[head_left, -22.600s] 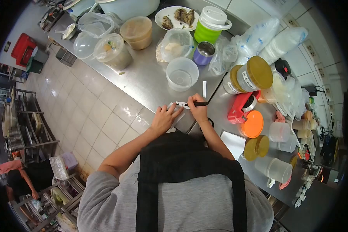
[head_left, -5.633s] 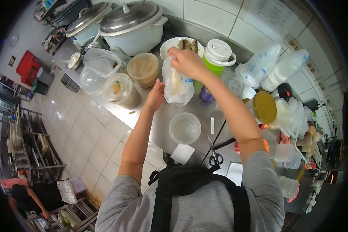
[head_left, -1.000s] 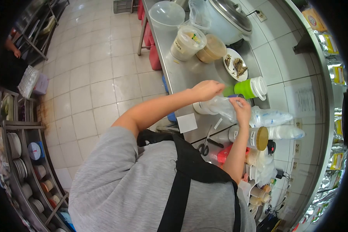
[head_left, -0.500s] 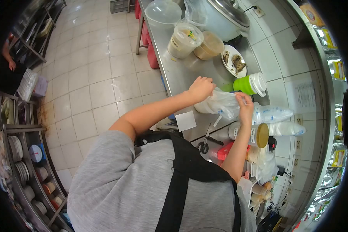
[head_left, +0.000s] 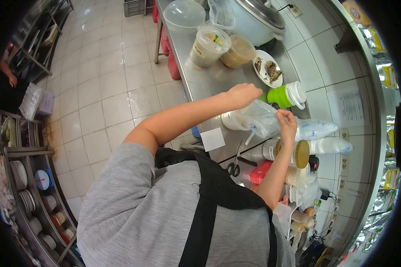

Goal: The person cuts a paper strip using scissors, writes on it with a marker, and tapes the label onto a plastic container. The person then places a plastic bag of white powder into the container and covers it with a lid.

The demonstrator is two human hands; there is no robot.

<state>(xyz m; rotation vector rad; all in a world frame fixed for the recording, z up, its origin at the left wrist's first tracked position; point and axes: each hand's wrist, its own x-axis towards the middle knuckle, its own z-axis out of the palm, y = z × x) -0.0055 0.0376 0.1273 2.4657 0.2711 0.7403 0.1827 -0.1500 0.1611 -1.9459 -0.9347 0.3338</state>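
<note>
A clear plastic bag [head_left: 263,119] is gathered over the metal counter, between my two hands. My left hand [head_left: 245,95] is closed at the bag's upper edge, knuckles up; its fingertips are partly hidden. Thumb and fingers of my right hand [head_left: 288,124] pinch the bag's other side. Under the bag stands a white tub [head_left: 229,120], partly covered. A green cup with a white lid [head_left: 286,95] lies just beyond my hands. Nearer me are a white paper square [head_left: 213,139] and black-handled scissors [head_left: 233,168].
Farther along the counter are a labelled tub [head_left: 209,46], a brown-filled tub [head_left: 238,52], a plate with food scraps [head_left: 268,69] and a large cooker [head_left: 258,26]. Bagged cups [head_left: 316,129] and jars line the wall. Another person's hand [head_left: 13,81] shows at far left.
My left hand has moved up and to the right, toward the green cup, and the bag's upper edge has shifted with it. My right hand has moved slightly right and down, still pinching the bag.
</note>
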